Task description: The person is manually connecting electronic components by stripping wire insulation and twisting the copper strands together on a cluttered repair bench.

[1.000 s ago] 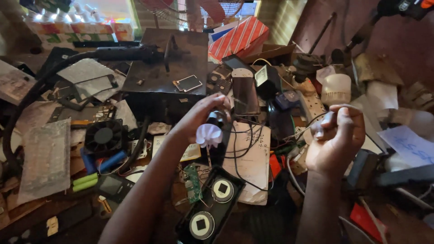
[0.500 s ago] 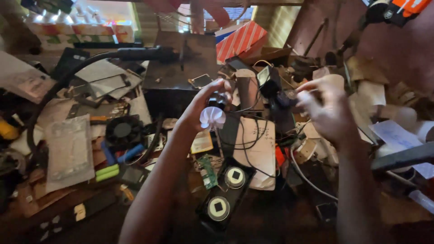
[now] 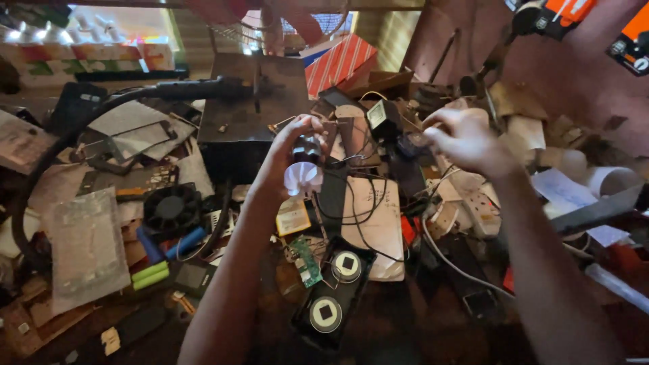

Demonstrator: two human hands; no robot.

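The left hand [image 3: 287, 152] is closed round a small motor [image 3: 305, 149] with a white fan [image 3: 302, 178] on its shaft; it holds this above the cluttered bench [image 3: 378, 338], just in front of a dark metal box [image 3: 243, 111]. The fingers wrap the dark motor body and the fan hangs free below them. The motor looks light but dense and stiff, an easy thing to pinch by its round casing. The fan looks like thin plastic with fine blades, likely brittle, so the body is the safer place to grip, not the blades or any thin leads.

The right hand [image 3: 466, 138] reaches over a tangle of wires and a white power strip [image 3: 473, 206]. Its fingertips are pinched together, but whether they hold anything I cannot tell.

At the far edge lies a red box with white diagonal stripes [image 3: 341, 62], tilted against the clutter. Along the far left runs a row of cartons [image 3: 88, 57] in red, yellow and green bands. Below the fan lies a small yellow card [image 3: 294, 216], and beside it a white oblong pack [image 3: 375, 226] crossed by black wires. Lower down sits a black speaker bar [image 3: 334, 297] with two round cones. At the left lies a clear plastic bag [image 3: 88, 247], and near it two green cells [image 3: 150, 276] and a black cooling fan [image 3: 172, 206]. At the top right hang orange packs [image 3: 574, 17]
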